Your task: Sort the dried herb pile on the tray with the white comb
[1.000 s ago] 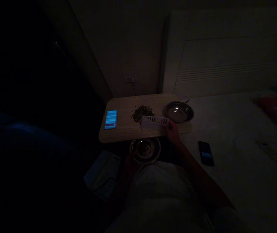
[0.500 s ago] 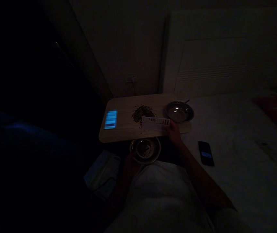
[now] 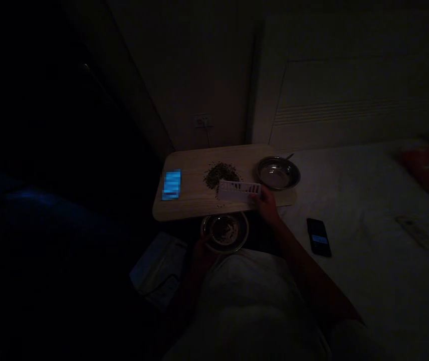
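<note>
In very dim light, my right hand (image 3: 266,204) is closed on the right end of a white slotted plastic piece (image 3: 237,193), held over a wooden tabletop (image 3: 188,208). The piece's left end stands at the near edge of a pile of small dark seeds or grains (image 3: 220,173). Below the table's front edge, my left hand (image 3: 204,250) grips the left rim of a round metal bowl (image 3: 245,238). Some dark bits lie on the bowl's bottom. Shadow hides part of the left fingers.
A second metal bowl (image 3: 277,174) with a handle sticking out stands at the table's right end. A lit, blurred screen (image 3: 171,184) lies at the left end. On the white bed (image 3: 365,281) rests a dark phone (image 3: 318,237). A pale box (image 3: 158,271) with a cable stands lower left.
My right hand has shifted slightly left with the slotted piece. The left hand and the bowl stay in place.
</note>
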Available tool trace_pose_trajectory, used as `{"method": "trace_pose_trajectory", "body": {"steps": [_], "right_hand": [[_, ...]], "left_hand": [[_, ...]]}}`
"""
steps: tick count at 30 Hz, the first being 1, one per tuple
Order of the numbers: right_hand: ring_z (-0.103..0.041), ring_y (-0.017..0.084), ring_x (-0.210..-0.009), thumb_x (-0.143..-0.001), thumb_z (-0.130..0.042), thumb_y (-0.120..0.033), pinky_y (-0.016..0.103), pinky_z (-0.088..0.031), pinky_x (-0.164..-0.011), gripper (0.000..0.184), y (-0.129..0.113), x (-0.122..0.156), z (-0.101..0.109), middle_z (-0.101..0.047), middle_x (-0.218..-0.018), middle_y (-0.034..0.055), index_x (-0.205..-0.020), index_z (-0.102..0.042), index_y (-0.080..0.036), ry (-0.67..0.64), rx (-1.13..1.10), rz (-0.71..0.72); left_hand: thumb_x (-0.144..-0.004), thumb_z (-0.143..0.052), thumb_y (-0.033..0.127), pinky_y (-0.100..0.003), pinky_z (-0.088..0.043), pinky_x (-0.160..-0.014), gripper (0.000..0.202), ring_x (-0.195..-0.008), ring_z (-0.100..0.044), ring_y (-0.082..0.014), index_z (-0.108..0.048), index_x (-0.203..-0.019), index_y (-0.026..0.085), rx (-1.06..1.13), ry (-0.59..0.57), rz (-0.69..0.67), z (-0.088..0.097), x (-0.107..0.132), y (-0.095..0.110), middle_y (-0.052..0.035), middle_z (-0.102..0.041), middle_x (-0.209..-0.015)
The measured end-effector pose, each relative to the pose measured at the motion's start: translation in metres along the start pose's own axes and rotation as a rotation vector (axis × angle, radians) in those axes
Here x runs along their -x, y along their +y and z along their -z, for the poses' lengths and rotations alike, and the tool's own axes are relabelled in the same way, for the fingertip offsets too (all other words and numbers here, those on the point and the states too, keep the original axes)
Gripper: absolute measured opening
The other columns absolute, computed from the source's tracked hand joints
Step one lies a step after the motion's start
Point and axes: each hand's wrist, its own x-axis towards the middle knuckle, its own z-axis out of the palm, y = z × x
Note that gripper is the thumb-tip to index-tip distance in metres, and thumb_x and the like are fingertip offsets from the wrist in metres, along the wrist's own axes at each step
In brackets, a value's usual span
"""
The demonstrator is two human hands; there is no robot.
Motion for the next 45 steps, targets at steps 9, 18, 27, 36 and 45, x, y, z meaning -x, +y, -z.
{"method": "trace_pose_trajectory", "body": {"steps": [9, 18, 27, 36, 45], "right_hand": [[-0.068, 0.025, -0.093, -0.075, -0.077, -0.043, 0.044, -0.055, -0.094, 0.032, -0.007, 0.006, 0.005, -0.078, -0.098, 0.0029, -0.1, -0.074, -0.024, 0.057, -0.076, -0.091], [-0.068, 0.026, -0.094, -0.075, -0.076, -0.042, 0.043, -0.055, -0.091, 0.032, -0.003, 0.01, 0.007, -0.077, -0.1, 0.0032, -0.102, -0.072, -0.025, 0.091, -0.104, -0.11], [-0.067, 0.026, -0.095, -0.075, -0.076, -0.04, 0.043, -0.054, -0.094, 0.031, -0.001, 0.015, 0.002, -0.077, -0.102, 0.0034, -0.102, -0.072, -0.025, 0.081, -0.082, -0.101], [-0.067, 0.027, -0.098, -0.076, -0.075, -0.043, 0.044, -0.053, -0.097, 0.036, -0.004, 0.011, -0.002, -0.077, -0.106, 0.005, -0.106, -0.072, -0.024, 0.115, -0.085, -0.099], [-0.066, 0.026, -0.096, -0.075, -0.075, -0.044, 0.043, -0.054, -0.095, 0.033, -0.006, 0.011, -0.002, -0.076, -0.102, 0.0038, -0.101, -0.072, -0.025, 0.076, -0.074, -0.107]], "left_hand": [[-0.079, -0.064, 0.012, -0.056, -0.051, -0.109, 0.047, -0.119, -0.07, -0.0377, -0.071, -0.125, 0.013, -0.012, 0.0, -0.044, 0.009, -0.004, -0.005, -0.0152, -0.081, -0.107], [-0.082, -0.06, 0.015, -0.059, -0.051, -0.108, 0.051, -0.114, -0.073, -0.037, -0.068, -0.133, 0.014, 0.016, -0.021, 0.037, 0.002, 0.0, 0.001, -0.0148, -0.081, -0.108], [-0.083, -0.059, 0.013, -0.055, -0.053, -0.106, 0.053, -0.108, -0.075, -0.0345, -0.066, -0.135, 0.013, 0.021, 0.024, 0.017, -0.001, 0.001, -0.001, -0.0141, -0.081, -0.106], [-0.087, -0.058, 0.015, -0.054, -0.051, -0.108, 0.05, -0.098, -0.077, -0.0331, -0.064, -0.136, 0.007, -0.016, 0.062, 0.033, -0.017, 0.014, 0.0, -0.016, -0.081, -0.102], [-0.089, -0.059, 0.018, -0.052, -0.051, -0.108, 0.052, -0.103, -0.077, -0.0321, -0.061, -0.14, 0.009, -0.015, 0.003, 0.021, -0.009, 0.006, -0.002, -0.0155, -0.081, -0.109]]}}
